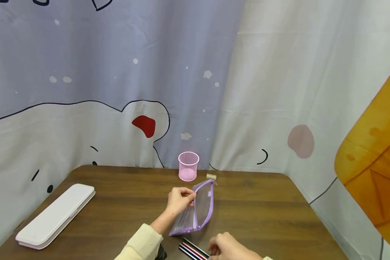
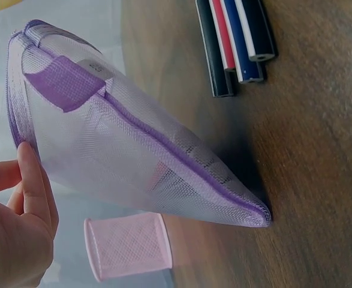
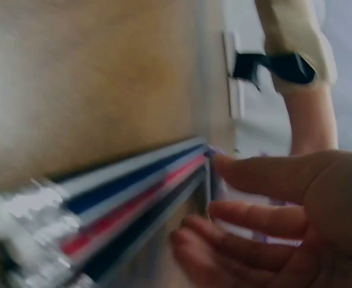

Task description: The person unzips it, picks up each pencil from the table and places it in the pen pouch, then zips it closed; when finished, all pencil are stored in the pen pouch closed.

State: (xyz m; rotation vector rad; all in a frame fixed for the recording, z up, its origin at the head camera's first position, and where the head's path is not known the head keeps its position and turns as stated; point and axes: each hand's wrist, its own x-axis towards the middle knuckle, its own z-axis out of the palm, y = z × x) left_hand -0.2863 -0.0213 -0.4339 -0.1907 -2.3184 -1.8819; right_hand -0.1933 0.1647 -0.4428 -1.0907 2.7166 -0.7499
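pencils (image 1: 194,252) near right fingers (image 3: 253,219), pouch (image 1: 203,206) (in left (image 2: 35,189))

A right hand (image 3: 325,207), fingers slightly bent, is just beside blurred striped pencils (image 3: 137,207) on a wooden table (image 3: 104,78); beyond, a pale sleeve (image 3: 286,33) and black strap (image 3: 291,67).
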